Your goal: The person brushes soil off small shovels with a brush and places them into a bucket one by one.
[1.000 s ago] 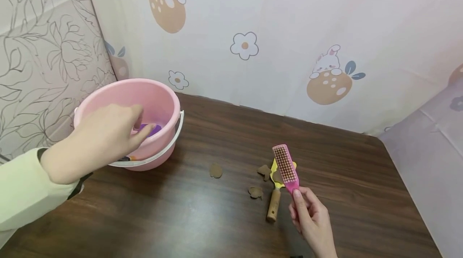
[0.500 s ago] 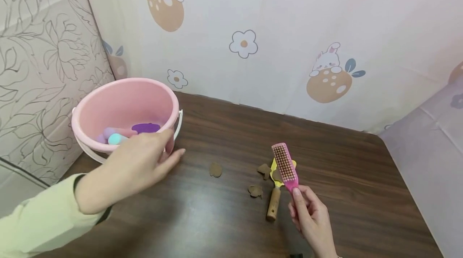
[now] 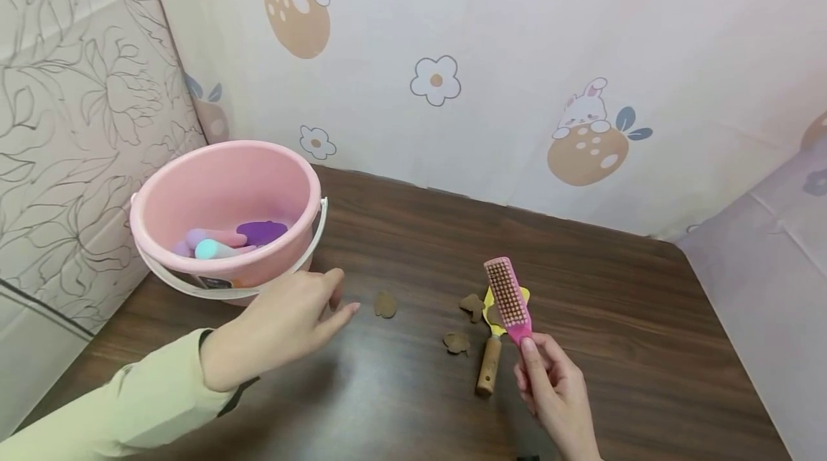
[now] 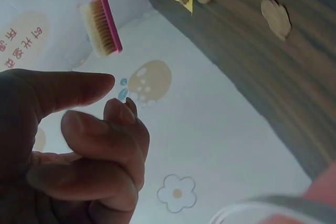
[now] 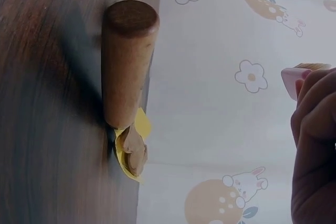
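Observation:
My right hand (image 3: pixel 555 385) grips a pink brush (image 3: pixel 507 292) by its handle, bristles toward the head camera. Behind the brush lies a yellow trowel with a wooden handle (image 3: pixel 489 366), a brown leaf-like piece on its blade. The left wrist view shows the brush bristles (image 4: pixel 95 27) side-on. Two brown pieces (image 3: pixel 456 343) lie left of the trowel, and another brown piece (image 3: pixel 385 304) lies farther left. My left hand (image 3: pixel 281 328) hovers in front of the pink bucket (image 3: pixel 226 184), its thumb extended, fingers loosely curled and nothing between them.
Inside the bucket are a purple item (image 3: pixel 261 233) and several pastel-coloured rods, one with a turquoise end (image 3: pixel 207 249). A white bucket handle (image 3: pixel 239 294) hangs across its front. Patterned sheets (image 3: pixel 491 116) stand behind and beside the dark wooden table (image 3: pixel 633 303).
My left hand has come away from over the bucket, moving right and toward the brown pieces, uncovering the bucket's contents. The right hand and brush have stayed nearly still.

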The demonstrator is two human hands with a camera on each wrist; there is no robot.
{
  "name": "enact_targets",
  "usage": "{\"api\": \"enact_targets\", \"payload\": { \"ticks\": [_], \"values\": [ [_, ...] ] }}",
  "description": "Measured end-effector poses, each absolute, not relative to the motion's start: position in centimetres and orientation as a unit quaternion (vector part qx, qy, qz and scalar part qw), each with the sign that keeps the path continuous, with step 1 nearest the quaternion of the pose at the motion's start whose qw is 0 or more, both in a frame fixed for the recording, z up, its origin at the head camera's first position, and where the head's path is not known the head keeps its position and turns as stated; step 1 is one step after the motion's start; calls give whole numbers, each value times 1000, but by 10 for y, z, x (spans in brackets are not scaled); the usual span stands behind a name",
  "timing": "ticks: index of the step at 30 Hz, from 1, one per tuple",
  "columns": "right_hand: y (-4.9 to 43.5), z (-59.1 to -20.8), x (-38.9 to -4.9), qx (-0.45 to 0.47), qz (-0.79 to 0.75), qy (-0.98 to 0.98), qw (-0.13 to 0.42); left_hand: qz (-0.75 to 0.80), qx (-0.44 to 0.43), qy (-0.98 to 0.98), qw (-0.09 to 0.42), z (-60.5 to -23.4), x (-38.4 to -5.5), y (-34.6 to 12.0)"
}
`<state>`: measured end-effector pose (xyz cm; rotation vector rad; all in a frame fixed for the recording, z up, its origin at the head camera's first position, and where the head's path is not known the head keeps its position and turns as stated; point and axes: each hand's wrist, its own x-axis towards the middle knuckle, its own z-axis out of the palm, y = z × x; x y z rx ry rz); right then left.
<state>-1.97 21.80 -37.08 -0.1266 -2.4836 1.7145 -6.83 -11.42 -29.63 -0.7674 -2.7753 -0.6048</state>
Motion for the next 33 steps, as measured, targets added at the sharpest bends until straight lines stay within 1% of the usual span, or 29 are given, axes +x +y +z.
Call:
{"api": "enact_targets", "payload": {
  "ticks": [7,15,22,33],
  "values": [
    [219,-372,-18,-50,559,-825,61,-241,-244,-938,49,-308,-68,-101],
    [218,-372,-17,-63,555,-828,52,-288,-255,-923,19,-325,-74,-84],
    [218,-371,-19,-60,562,-823,57,-312,-254,-915,1,-339,-79,-68],
    [219,-373,-22,-38,568,-819,69,-322,-272,-905,-63,-359,-83,-38]
  ]
}}
